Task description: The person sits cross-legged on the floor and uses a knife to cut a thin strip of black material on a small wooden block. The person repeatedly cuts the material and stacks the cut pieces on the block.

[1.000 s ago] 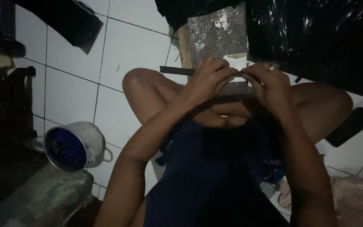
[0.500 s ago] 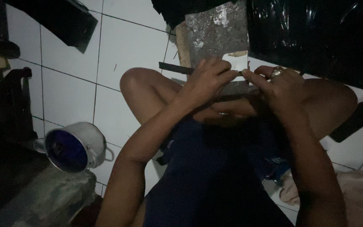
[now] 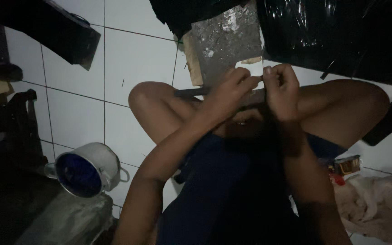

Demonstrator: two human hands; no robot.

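I sit cross-legged on a white tiled floor. My left hand and my right hand meet in front of my knees, fingertips pinched together on a small pale piece; what it is stays unclear in the dim light. A thin dark flat strip sticks out to the left from under my left hand. Just beyond the hands lies a grey speckled slab on a wooden plank.
A blue-lined metal pot lies on its side at lower left. Black plastic sheeting covers the upper right. A dark flat object lies by my right knee, with a small packet and pale cloth at lower right.
Both hands have shifted slightly up toward the slab and closed tighter together; the right fingers now curl over the pale piece.
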